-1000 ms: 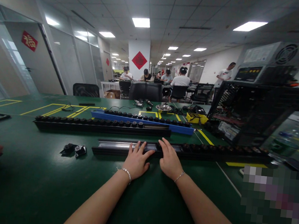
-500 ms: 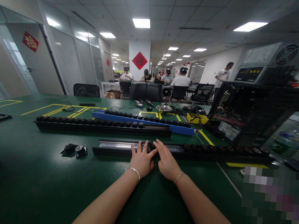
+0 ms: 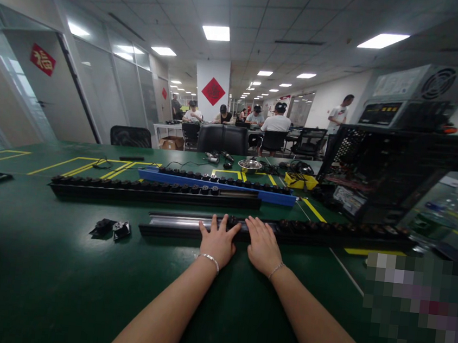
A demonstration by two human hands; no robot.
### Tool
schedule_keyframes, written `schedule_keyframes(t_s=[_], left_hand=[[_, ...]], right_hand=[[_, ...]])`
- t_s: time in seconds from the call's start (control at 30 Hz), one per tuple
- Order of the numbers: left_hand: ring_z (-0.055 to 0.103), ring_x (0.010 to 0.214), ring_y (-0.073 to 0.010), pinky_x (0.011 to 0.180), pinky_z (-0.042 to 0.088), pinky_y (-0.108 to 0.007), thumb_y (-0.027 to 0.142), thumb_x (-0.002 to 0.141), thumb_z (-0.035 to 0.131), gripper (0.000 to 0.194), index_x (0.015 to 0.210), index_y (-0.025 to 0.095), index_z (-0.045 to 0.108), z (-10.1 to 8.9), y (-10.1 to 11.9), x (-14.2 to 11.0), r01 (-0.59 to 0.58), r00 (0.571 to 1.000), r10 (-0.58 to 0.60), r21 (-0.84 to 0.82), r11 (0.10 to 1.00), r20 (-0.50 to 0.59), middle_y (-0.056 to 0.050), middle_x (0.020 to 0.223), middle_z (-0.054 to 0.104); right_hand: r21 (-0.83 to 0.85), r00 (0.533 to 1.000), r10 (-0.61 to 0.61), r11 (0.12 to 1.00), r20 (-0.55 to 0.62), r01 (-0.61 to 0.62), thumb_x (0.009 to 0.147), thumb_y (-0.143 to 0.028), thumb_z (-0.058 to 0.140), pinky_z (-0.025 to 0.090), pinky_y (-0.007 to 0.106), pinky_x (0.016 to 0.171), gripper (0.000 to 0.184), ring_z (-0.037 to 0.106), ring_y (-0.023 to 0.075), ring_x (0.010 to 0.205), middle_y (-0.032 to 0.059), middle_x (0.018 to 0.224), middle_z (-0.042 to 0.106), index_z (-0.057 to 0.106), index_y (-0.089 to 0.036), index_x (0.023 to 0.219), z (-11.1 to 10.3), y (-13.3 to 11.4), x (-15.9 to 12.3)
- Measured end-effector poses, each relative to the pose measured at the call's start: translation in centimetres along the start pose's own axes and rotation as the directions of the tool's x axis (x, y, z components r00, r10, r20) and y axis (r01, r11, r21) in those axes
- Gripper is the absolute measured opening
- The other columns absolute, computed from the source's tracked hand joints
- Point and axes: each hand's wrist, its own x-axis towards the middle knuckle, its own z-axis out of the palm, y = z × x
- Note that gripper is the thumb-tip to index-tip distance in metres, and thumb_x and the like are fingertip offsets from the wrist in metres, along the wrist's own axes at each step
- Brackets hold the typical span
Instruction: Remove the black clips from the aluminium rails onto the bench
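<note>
A long black rail (image 3: 173, 233) with a silvery inner channel lies across the table in front of me. Many small black parts (image 3: 329, 230) fill its right portion. My left hand (image 3: 218, 244) rests on the rail with its fingers spread. Close to its fingertips sits a single black part (image 3: 232, 222) in the channel, partly covered by the hand. To the right of it, my right hand (image 3: 264, 248) lies palm down across the rail, fingers stretched out. Whether either hand presses on the parts is hard to see.
Two loose black-and-silver parts (image 3: 112, 229) lie left of the rail. Behind it are another filled black rail (image 3: 156, 199) and a blue rail (image 3: 275, 198). A yellow tray (image 3: 301, 182), a metal bowl (image 3: 250, 166) and an open computer case (image 3: 396, 173) stand farther back.
My right hand has shifted right, away from my left hand, and its fingers have flattened. My left hand stays nearly in place. Another person's hand at the far left has left the view.
</note>
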Motion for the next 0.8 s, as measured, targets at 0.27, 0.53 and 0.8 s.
schedule_keyframes(t_s=[0.27, 0.53, 0.8], left_hand=[[0.020, 0.135, -0.0379, 0.096, 0.012, -0.075, 0.034, 0.079, 0.049, 0.059, 0.135, 0.044, 0.034, 0.12, -0.04, 0.02, -0.005, 1.000, 0.005, -0.006, 1.000, -0.004, -0.004, 0.150, 0.028], [0.022, 0.135, -0.0343, 0.097, 0.014, -0.073, 0.032, 0.079, 0.049, 0.058, 0.135, 0.040, 0.035, -0.08, -0.29, -0.09, 0.000, 1.000, 0.000, 0.001, 1.000, 0.005, -0.009, 0.149, 0.029], [0.022, 0.136, -0.0341, 0.098, 0.015, -0.072, 0.031, 0.079, 0.047, 0.059, 0.136, 0.039, 0.034, -0.47, -0.63, -0.31, 0.027, 0.999, -0.028, 0.013, 1.000, 0.028, -0.008, 0.149, 0.029]], right_hand=[[0.010, 1.000, 0.010, 1.000, 0.014, -0.010, 0.069, -0.007, 0.041, 0.018, 0.039, 0.110, 0.065, 0.031, 0.0211, 0.132, 0.0080, 0.142, 0.041, 0.043, -0.010, 0.134, -0.22, -0.14, 0.01], [0.016, 1.000, 0.012, 1.000, 0.026, -0.012, 0.069, -0.008, 0.041, 0.019, 0.040, 0.110, 0.064, 0.032, 0.0213, 0.132, 0.0078, 0.142, 0.041, 0.044, -0.011, 0.133, -0.36, -0.21, 0.04], [0.024, 1.000, 0.014, 1.000, 0.025, -0.014, 0.069, -0.009, 0.042, 0.019, 0.039, 0.110, 0.063, 0.032, 0.0216, 0.132, 0.0087, 0.141, 0.042, 0.045, -0.011, 0.132, -0.57, -0.27, 0.07]])
